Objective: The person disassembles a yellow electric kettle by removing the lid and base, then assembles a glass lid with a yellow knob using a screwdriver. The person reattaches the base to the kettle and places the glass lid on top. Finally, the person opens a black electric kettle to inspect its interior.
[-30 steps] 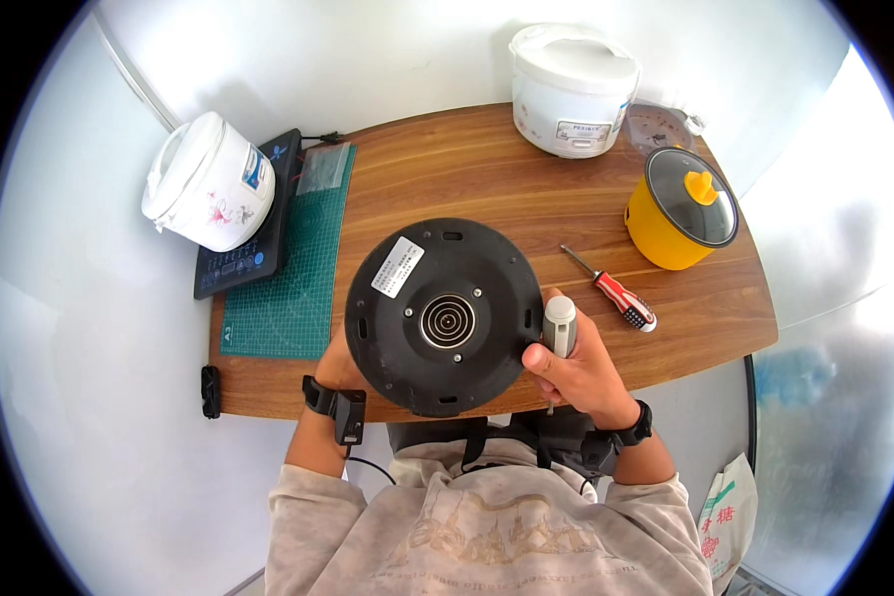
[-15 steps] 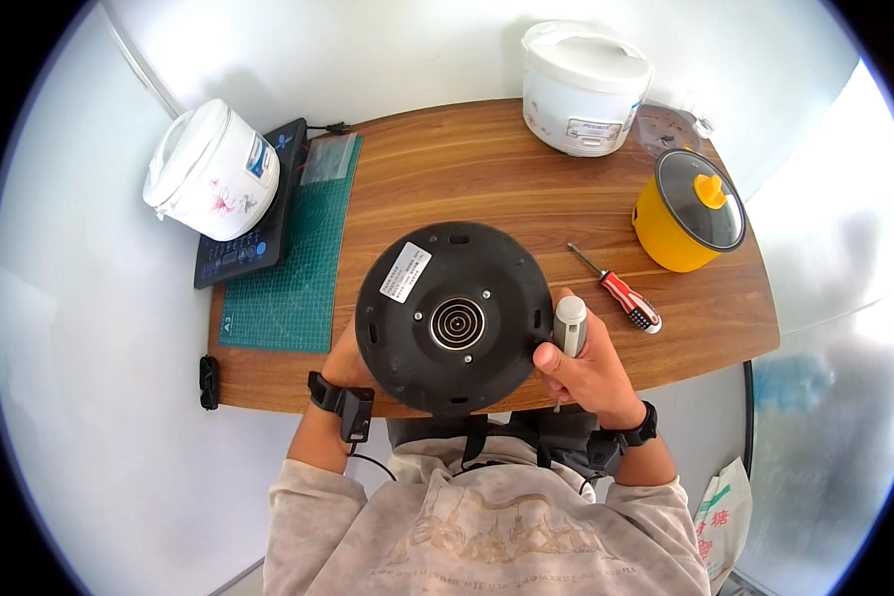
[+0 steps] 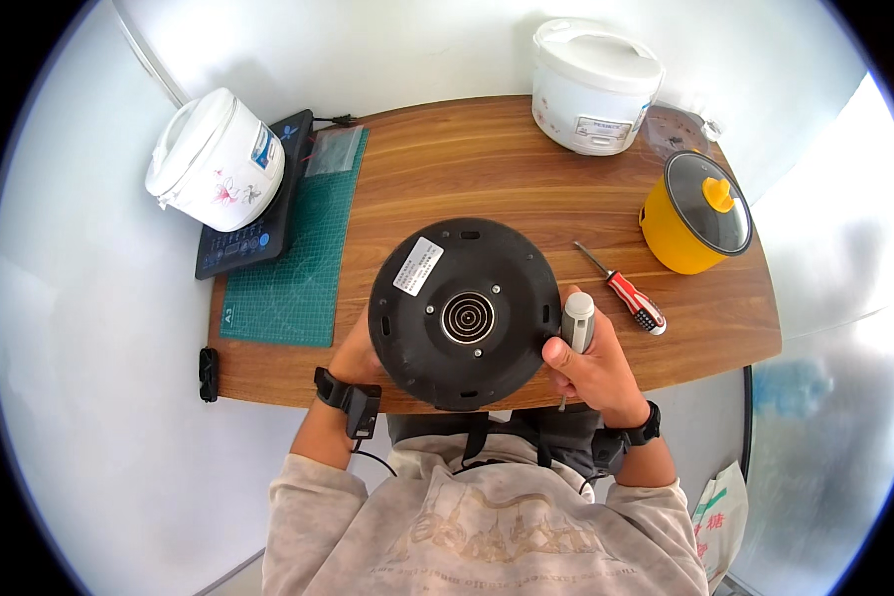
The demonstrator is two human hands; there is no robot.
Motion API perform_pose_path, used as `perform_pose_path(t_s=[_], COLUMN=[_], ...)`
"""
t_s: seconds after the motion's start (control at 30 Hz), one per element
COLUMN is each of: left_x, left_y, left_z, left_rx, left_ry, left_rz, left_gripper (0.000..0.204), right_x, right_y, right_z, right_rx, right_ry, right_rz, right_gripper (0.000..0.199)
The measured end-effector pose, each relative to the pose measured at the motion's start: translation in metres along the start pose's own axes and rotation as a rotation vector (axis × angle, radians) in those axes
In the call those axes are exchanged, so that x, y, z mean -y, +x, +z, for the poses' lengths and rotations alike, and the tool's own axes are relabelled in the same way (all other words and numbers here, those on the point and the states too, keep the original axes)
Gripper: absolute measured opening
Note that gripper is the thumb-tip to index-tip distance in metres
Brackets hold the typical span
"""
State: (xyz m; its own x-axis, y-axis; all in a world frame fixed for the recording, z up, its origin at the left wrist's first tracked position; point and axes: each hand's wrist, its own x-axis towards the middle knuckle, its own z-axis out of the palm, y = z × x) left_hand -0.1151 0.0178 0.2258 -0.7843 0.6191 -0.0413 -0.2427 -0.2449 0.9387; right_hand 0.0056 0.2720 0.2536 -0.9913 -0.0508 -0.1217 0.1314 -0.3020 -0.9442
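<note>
A round black appliance (image 3: pixel 464 313) is held bottom-up over the table's near edge, showing a white label and a central ring connector. My left hand (image 3: pixel 353 350) grips its left underside and is mostly hidden behind it. My right hand (image 3: pixel 591 363) steadies the right rim while closed around a screwdriver with a grey handle (image 3: pixel 577 323), its shaft pointing down toward me. A red-handled screwdriver (image 3: pixel 626 293) lies on the wooden table (image 3: pixel 487 169) just right of my right hand.
A yellow cooker with a glass lid (image 3: pixel 697 212) stands at the right. A white rice cooker (image 3: pixel 594 84) sits at the back, another white cooker (image 3: pixel 216 159) rests on a black cooktop (image 3: pixel 253 233) at left. A green cutting mat (image 3: pixel 298 268) lies beside it.
The black appliance and both hands have shifted slightly; otherwise the grip is unchanged.
</note>
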Motion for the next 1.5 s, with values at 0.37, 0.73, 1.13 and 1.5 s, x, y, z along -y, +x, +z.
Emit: perform_pose_path(t_s=[0.37, 0.73, 1.13, 1.5], left_x=[0.011, 0.034, 0.075, 0.030], left_y=[0.007, 0.008, 0.026, 0.019], left_z=[-0.012, -0.033, -0.078, -0.067], left_rx=[-0.004, -0.171, -0.124, -0.099], left_ry=[-0.397, -0.061, 0.508, 0.757], left_rz=[-0.172, -0.279, -0.134, 0.022], left_gripper=[0.042, 0.050, 0.051, 0.054], right_x=[-0.008, -0.004, -0.004, 0.003], right_y=[0.005, 0.012, 0.014, 0.022], right_z=[-0.004, -0.005, -0.006, -0.003], right_rx=[-0.039, -0.085, -0.099, -0.112], right_ry=[-0.058, -0.017, 0.011, 0.013], right_rz=[0.017, 0.069, 0.089, 0.112], right_gripper=[0.052, 0.043, 0.037, 0.030])
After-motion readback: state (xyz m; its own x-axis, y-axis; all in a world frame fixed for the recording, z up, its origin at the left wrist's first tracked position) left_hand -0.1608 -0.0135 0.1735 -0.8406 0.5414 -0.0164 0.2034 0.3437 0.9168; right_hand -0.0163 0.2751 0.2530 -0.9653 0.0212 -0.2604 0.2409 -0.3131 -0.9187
